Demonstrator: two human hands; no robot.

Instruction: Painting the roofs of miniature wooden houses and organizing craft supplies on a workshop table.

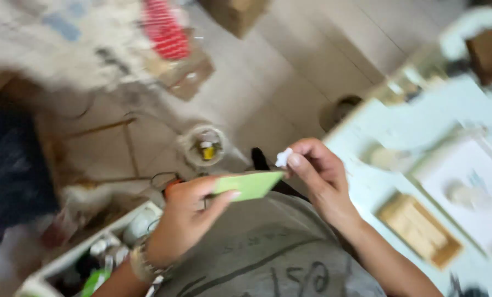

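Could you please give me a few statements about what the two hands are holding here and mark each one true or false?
1. The left hand holds a flat light-green paper card. True.
2. The right hand is empty. False: its fingertips pinch a small white scrap.
3. A shallow wooden tray lies on the pale table to the right. True.
4. The card lies flat on the table. False: it is held up above the lap.
5. The left wrist wears a metal bracelet. True.
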